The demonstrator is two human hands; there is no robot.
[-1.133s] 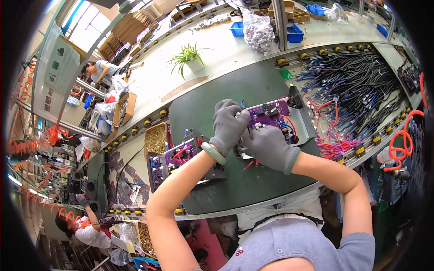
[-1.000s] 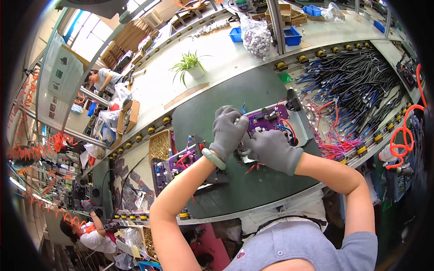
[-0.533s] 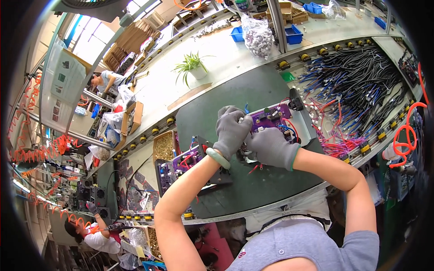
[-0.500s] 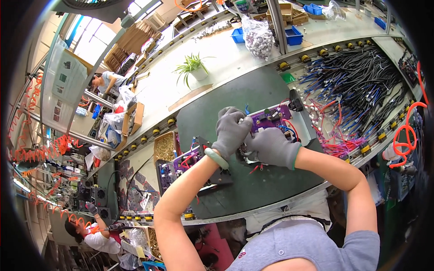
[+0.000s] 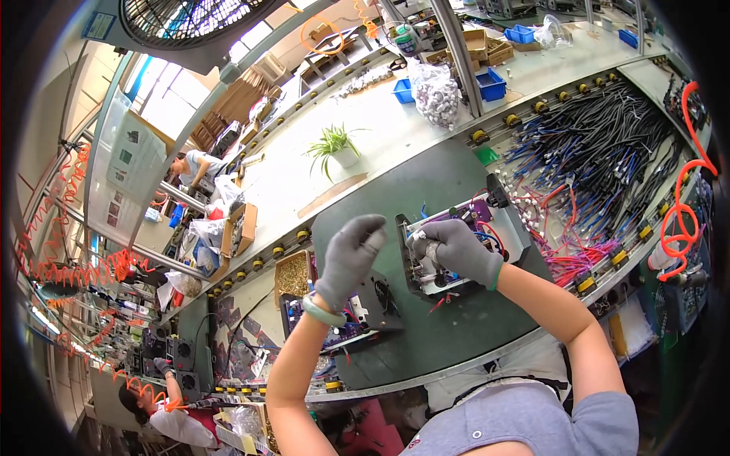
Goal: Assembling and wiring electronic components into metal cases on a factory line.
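Board (image 5: 474, 212) was down to 1 hand — left hand (image 5: 348, 261) had lifted leftward, half-open, seemingly empty; right hand (image 5: 465, 251) stayed, fingers bent, hold unclear.

From the unit (image 5: 477, 213) on the mat (image 5: 456, 334): cables (image 5: 601, 144) two o'clock, plant (image 5: 332, 144) ten, second unit (image 5: 372, 304) eight.

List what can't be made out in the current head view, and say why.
All in the head view:
1. Anything the right hand may pinch: hidden by its own fingers.
2. Anything inside the left hand: hidden by its curled fingers.
3. Part of the purple circuit board: behind the right hand.
4. The fan's top: cut off by the upper edge.
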